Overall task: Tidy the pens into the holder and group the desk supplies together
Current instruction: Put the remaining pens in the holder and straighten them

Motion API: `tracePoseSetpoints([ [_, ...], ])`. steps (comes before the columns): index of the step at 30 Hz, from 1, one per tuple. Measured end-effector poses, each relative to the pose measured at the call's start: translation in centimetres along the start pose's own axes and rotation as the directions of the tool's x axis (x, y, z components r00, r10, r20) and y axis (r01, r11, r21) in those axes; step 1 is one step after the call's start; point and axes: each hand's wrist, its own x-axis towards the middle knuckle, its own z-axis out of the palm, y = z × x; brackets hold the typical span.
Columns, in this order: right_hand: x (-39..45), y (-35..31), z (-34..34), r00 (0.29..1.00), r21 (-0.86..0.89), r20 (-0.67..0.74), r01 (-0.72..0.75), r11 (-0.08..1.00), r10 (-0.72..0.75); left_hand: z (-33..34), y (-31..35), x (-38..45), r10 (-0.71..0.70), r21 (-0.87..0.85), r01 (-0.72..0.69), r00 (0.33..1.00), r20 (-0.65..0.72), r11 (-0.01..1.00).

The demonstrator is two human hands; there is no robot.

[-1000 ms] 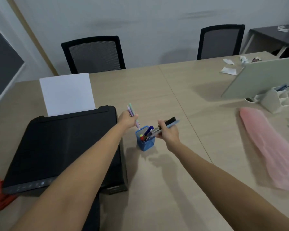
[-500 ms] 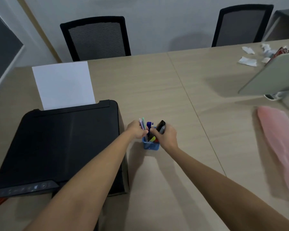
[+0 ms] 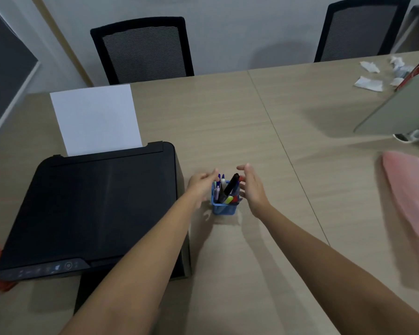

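A small blue mesh pen holder stands on the wooden desk just right of the printer. Several pens and markers stick out of it, among them a black marker, a yellow-capped one and pastel pens. My left hand hovers at the holder's left side with fingers spread and nothing in it. My right hand is at the holder's right side, palm turned inward, fingers apart and empty. Neither hand touches the pens.
A black printer with a white sheet in its feed fills the left. A pink cloth lies at the right, below a tilted grey panel. Crumpled papers lie far right. Two black chairs stand behind the desk.
Both hands held pens above and then in the holder; now the pens stand in the holder and both hands have let go and spread apart beside it.
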Motion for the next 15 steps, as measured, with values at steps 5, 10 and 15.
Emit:
tracePoseSetpoints([
  [5,0.7,1.0,0.4,0.985,-0.175,0.169,0.059,0.983,-0.030,1.3,-0.6,-0.5,-0.093,-0.178,0.097,0.995,0.030,0.979],
  [10,-0.2,1.7,0.9,0.983,-0.046,0.138,-0.113,0.992,0.119,2.0,-0.3,-1.2,-0.195,-0.272,0.232,0.968,0.155,0.934],
  [15,-0.5,1.1,0.8,0.931,0.281,0.266,-0.324,0.903,0.251,1.2,-1.3,-0.9,-0.181,-0.520,0.282,0.955,0.237,0.806],
])
